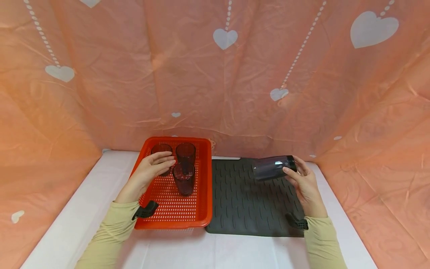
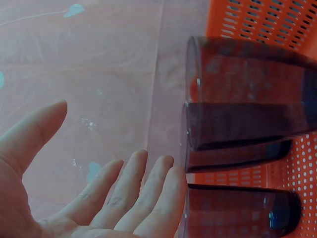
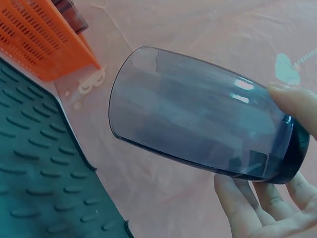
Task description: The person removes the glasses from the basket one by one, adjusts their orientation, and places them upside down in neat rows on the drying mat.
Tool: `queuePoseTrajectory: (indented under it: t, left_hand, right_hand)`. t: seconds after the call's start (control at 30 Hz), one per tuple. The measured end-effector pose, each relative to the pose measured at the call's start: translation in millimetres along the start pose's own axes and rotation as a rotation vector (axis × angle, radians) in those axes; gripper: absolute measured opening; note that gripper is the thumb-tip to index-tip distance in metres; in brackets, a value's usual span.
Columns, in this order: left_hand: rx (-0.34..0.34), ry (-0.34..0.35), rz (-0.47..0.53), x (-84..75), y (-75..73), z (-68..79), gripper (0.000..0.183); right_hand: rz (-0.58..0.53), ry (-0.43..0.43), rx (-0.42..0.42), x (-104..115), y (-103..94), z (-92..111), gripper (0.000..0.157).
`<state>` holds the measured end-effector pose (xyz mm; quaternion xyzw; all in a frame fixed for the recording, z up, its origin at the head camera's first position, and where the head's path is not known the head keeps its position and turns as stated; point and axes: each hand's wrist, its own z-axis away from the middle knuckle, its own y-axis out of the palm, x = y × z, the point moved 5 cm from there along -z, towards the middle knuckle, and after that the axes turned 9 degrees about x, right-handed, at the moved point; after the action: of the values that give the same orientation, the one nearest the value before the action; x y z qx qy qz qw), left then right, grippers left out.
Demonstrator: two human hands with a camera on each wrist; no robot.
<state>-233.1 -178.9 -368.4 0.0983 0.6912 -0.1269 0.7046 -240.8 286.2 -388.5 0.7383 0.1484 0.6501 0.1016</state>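
My right hand (image 1: 304, 183) grips a dark tinted drinking glass (image 1: 273, 168) by its base end, above the dark ribbed mat (image 1: 248, 209). The glass lies on its side in the air, its rim toward the left; the right wrist view shows the thumb on one side and fingers on the other. My left hand (image 1: 151, 172) is over the orange basket (image 1: 207, 186), fingers straight and thumb apart, holding nothing. Three more tinted glasses stand in the basket: a back left glass (image 1: 161, 148), partly behind the left fingers, a back right glass (image 1: 186, 151) and a front glass (image 1: 184, 183).
Basket and mat stand side by side on a white-covered table (image 1: 242, 248). An orange curtain (image 1: 201, 86) with pale hearts rises close behind them and along both sides. The basket's raised rim borders the mat's left edge.
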Motion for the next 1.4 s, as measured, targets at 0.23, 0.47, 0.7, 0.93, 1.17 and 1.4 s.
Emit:
queuePoseTrajectory:
  t: [0.23,0.47,0.7,0.93,1.17,1.4]
  left_hand:
    - [0.017,-0.041,-0.070,5.3,-2.1,-3.4,0.063]
    - [0.020,-0.051,-0.122,7.2,-0.7,-7.5,0.066]
    - [0.036,-0.050,-0.147,9.4,4.0,-12.5,0.066]
    - [0.050,-0.071,-0.172,13.4,8.6,-16.0,0.069]
    - [0.052,-0.078,-0.190,15.3,9.3,-17.8,0.070]
    - [0.057,-0.077,-0.188,18.6,8.6,-19.1,0.071]
  right_hand:
    - [-0.021,-0.027,-0.023,3,-12.5,4,0.053]
    - [0.028,-0.005,-0.081,7,-24.9,10,0.057]
    - [0.053,0.009,-0.095,8,-34.5,13,0.059]
    - [0.062,-0.040,-0.105,10,-43.2,13,0.054]
    - [0.103,-0.041,-0.140,12,-52.3,13,0.059]
    - [0.097,-0.066,-0.169,11,-62.3,14,0.056]
